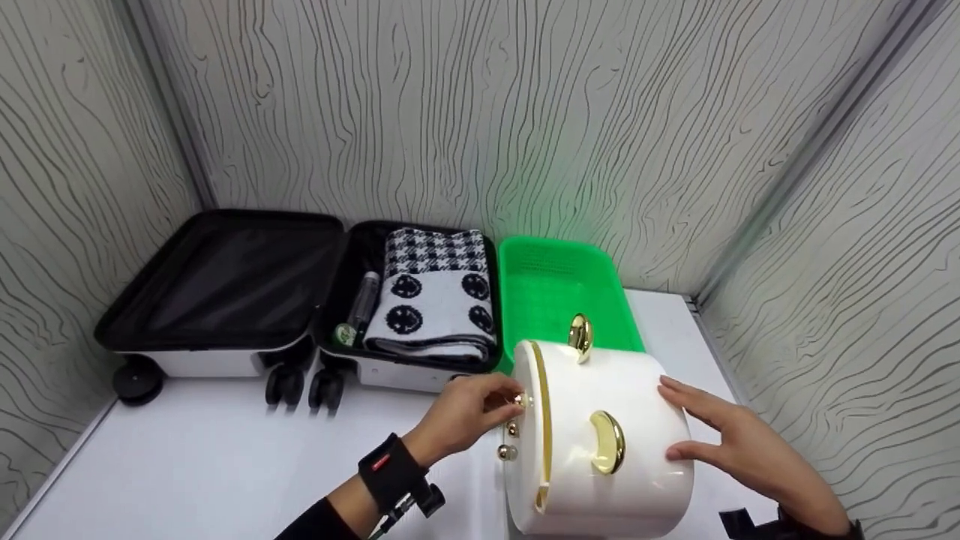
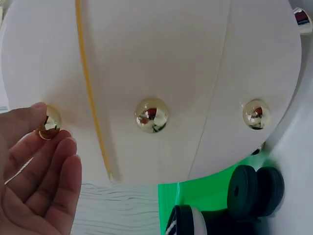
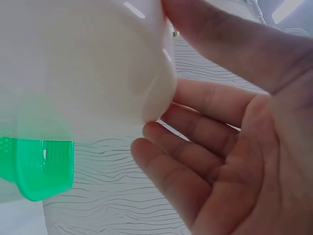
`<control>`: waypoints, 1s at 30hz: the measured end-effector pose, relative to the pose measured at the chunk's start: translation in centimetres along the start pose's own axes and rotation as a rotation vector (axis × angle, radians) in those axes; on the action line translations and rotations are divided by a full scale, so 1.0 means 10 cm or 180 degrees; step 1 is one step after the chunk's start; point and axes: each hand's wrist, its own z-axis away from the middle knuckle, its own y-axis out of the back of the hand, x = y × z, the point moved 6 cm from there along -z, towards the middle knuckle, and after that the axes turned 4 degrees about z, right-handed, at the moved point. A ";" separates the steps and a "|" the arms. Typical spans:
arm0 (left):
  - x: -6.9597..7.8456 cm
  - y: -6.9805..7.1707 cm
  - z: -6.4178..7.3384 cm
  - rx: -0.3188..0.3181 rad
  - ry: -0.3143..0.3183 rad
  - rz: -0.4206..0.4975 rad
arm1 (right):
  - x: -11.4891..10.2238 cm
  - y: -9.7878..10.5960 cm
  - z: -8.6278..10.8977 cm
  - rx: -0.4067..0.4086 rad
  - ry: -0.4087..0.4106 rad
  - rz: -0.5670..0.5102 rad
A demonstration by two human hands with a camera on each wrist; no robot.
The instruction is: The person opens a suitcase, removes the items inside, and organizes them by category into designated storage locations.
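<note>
At lower right, the left hand pinches a gold ball while the wide-spread right hand apparently steadies the white drum-shaped box.

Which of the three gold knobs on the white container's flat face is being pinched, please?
The leftmost knob in the left wrist view: the left grip pinches it, while the middle knob and right knob are untouched.

No words or numbers can be read. Over the worktop's near side, a small red label on the black left wristband is too small to make out; toward the far edge, a green-and-white label on the end of the suitcase's bottle is equally illegible.
</note>
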 end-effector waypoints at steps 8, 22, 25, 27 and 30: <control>-0.11 0.29 0.15 0.0050 0.0031 -0.0049 | 0.03 0.01 -0.02 0.0072 0.0037 0.0010; -0.21 0.46 0.21 -0.0163 0.0018 -0.0096 | 0.05 0.01 -0.01 0.0082 0.0046 0.0057; -0.25 0.55 0.21 -0.0145 0.0038 -0.0219 | 0.04 0.01 -0.01 0.0082 0.0037 0.0047; -0.30 0.64 0.20 -0.0084 0.0076 -0.0305 | 0.04 0.01 -0.02 0.0074 0.0034 0.0041; -0.41 0.83 0.17 0.0087 0.0205 -0.0542 | 0.03 -0.01 -0.02 0.0060 0.0039 0.0026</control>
